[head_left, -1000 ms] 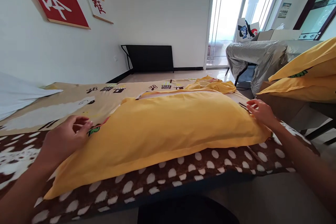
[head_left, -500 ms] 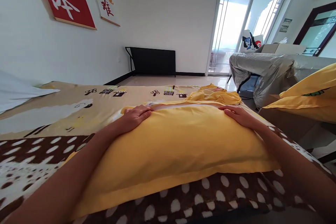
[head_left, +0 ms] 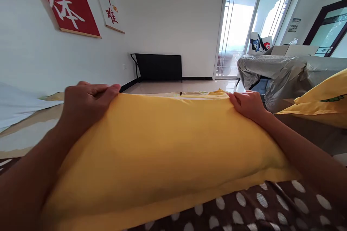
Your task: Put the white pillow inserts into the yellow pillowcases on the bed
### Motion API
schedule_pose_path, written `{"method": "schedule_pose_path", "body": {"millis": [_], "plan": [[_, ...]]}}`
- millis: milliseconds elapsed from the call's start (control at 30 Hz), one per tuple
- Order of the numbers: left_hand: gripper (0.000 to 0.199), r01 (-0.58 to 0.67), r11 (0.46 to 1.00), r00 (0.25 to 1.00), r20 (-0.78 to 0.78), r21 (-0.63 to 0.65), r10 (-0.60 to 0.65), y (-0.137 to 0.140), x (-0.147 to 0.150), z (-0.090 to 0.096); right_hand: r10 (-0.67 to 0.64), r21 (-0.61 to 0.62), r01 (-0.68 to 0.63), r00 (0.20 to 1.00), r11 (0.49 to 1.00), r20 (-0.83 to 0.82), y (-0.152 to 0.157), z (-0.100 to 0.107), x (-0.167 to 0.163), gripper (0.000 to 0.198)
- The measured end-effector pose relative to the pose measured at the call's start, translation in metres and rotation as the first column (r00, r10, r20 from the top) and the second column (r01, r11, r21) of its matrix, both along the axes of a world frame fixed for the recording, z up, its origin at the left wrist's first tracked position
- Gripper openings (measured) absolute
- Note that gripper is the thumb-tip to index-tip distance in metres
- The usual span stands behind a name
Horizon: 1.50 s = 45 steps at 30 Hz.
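A plump yellow pillow [head_left: 173, 144] fills the middle of the head view, its far edge raised off the bed. My left hand [head_left: 88, 99] is closed on the far left corner, thumb on top. At the far right part of that edge my right hand [head_left: 248, 104] grips the cloth with bent fingers. A pale strip shows along the far edge between the hands. Underneath lies a brown blanket [head_left: 233, 207] with white spots. A little more yellow cloth [head_left: 219, 92] peeks out beyond the pillow near my right hand.
To the right, another yellow pillow [head_left: 322, 104] rests on a box. A plastic-covered table [head_left: 273, 66] behind it carries a carton [head_left: 287, 49] and a printed bag [head_left: 258, 43]. White cloth [head_left: 24, 104] lies at the left. A black panel [head_left: 159, 67] leans against the far wall.
My hands went from lying on the pillow's far edge to gripping it. That edge has come up, and my left hand has moved left and nearer, hiding much of the patterned bed cover.
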<state>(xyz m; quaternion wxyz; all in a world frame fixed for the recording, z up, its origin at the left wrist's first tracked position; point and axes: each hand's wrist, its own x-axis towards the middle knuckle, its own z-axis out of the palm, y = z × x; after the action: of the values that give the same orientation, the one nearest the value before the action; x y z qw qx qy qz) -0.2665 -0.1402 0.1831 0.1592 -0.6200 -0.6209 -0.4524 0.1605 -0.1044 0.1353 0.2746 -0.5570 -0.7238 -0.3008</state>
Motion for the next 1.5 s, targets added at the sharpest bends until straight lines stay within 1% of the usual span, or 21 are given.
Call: {"method": "schedule_pose_path", "body": {"millis": [67, 100, 167, 233, 267, 333, 400, 600, 767, 867, 933, 967, 1033, 1067, 1100, 1133, 1200, 1233, 1300, 1400, 1500], "plan": [[0.037, -0.053, 0.997, 0.994, -0.092, 0.058, 0.058, 0.013, -0.017, -0.003, 0.047, 0.025, -0.048, 0.999, 0.999, 0.013, 0.01, 0.0, -0.013, 0.049], [0.037, -0.058, 0.998, 0.987, -0.146, 0.027, 0.062, 0.022, -0.026, -0.013, 0.085, 0.017, -0.086, 0.996, 0.996, 0.024, 0.016, -0.008, -0.019, 0.047], [0.038, -0.024, 0.984, 0.973, -0.232, -0.178, -0.018, 0.04, -0.04, -0.048, 0.178, -0.027, -0.177, 0.983, 0.984, 0.052, 0.03, -0.04, -0.033, 0.044], [0.039, 0.074, 0.897, 0.965, -0.195, -0.437, -0.175, 0.056, -0.049, -0.096, 0.251, -0.084, -0.246, 0.966, 0.966, 0.057, 0.043, -0.085, -0.045, 0.042], [0.044, 0.117, 0.873, 0.964, -0.157, -0.473, -0.214, 0.062, -0.052, -0.119, 0.271, -0.095, -0.267, 0.962, 0.959, 0.032, 0.048, -0.107, -0.049, 0.042], [0.048, 0.141, 0.897, 0.976, -0.095, -0.419, -0.197, 0.069, -0.053, -0.156, 0.314, -0.071, -0.325, 0.941, 0.943, -0.128, 0.054, -0.143, -0.054, 0.041], [0.045, 0.164, 0.93, 0.982, -0.036, -0.33, -0.185, 0.072, -0.052, -0.172, 0.347, -0.048, -0.366, 0.91, 0.929, -0.225, 0.056, -0.16, -0.054, 0.039], [0.044, 0.2, 0.931, 0.98, 0.075, -0.306, -0.186, 0.066, -0.041, -0.157, 0.403, -0.019, -0.429, 0.861, 0.903, -0.312, 0.057, -0.157, -0.051, 0.035], [0.038, 0.184, 0.924, 0.978, 0.152, -0.335, -0.14, 0.069, -0.047, -0.145, 0.381, -0.048, -0.415, 0.871, 0.908, -0.31, 0.063, -0.148, -0.048, 0.036], [0.029, 0.121, 0.892, 0.961, 0.277, -0.435, 0.004, 0.072, -0.05, -0.119, 0.299, -0.134, -0.348, 0.91, 0.928, -0.287, 0.067, -0.12, -0.041, 0.028], [0.03, 0.071, 0.875, 0.969, 0.24, -0.479, 0.052, 0.069, -0.038, -0.094, 0.257, -0.208, -0.308, 0.937, 0.928, -0.237, 0.069, -0.093, -0.038, 0.011], [0.032, 0.077, 0.873, 0.983, 0.183, -0.482, 0.015, 0.065, -0.025, -0.081, 0.258, -0.259, -0.305, 0.946, 0.917, -0.198, 0.071, -0.08, -0.038, 0.016], [0.032, 0.194, 0.858, 0.979, 0.045, -0.475, -0.197, 0.054, 0.014, -0.059, 0.292, -0.397, -0.313, 0.949, 0.863, -0.114, 0.078, -0.057, -0.041, 0.029], [0.034, 0.293, 0.812, 0.934, -0.032, -0.504, -0.357, 0.048, 0.039, -0.051, 0.309, -0.472, -0.311, 0.947, 0.825, -0.083, 0.083, -0.05, -0.045, 0.031], [0.034, 0.367, 0.735, 0.848, -0.119, -0.571, -0.516, 0.042, 0.065, -0.044, 0.324, -0.534, -0.308, 0.944, 0.787, -0.067, 0.089, -0.045, -0.049, 0.031], [0.031, 0.391, 0.649, 0.718, -0.225, -0.653, -0.659, 0.037, 0.093, -0.039, 0.337, -0.573, -0.313, 0.939, 0.757, -0.068, 0.096, -0.044, -0.054, 0.031], [0.027, 0.3, 0.608, 0.44, -0.459, -0.735, -0.772, 0.035, 0.147, -0.034, 0.338, -0.561, -0.349, 0.933, 0.751, -0.128, 0.11, -0.052, -0.063, 0.032], [0.025, 0.256, 0.614, 0.344, -0.523, -0.747, -0.78, 0.038, 0.172, -0.034, 0.322, -0.521, -0.368, 0.929, 0.77, -0.181, 0.117, -0.059, -0.066, 0.031], [0.029, 0.218, 0.601, 0.259, -0.548, -0.769, -0.795, 0.053, 0.214, -0.04, 0.261, -0.427, -0.375, 0.917, 0.823, -0.302, 0.128, -0.078, -0.066, 0.028], [0.031, 0.268, 0.482, 0.18, -0.448, -0.834, -0.876, 0.09, 0.257, -0.067, 0.141, -0.337, -0.285, 0.909, 0.897, -0.393, 0.138, -0.101, -0.048, 0.026], [0.027, 0.471, 0.346, 0.224, -0.269, -0.811, -0.937, 0.123, 0.277, -0.104, 0.075, -0.25, -0.184, 0.917, 0.951, -0.392, 0.144, -0.107, -0.021, 0.029]]}}
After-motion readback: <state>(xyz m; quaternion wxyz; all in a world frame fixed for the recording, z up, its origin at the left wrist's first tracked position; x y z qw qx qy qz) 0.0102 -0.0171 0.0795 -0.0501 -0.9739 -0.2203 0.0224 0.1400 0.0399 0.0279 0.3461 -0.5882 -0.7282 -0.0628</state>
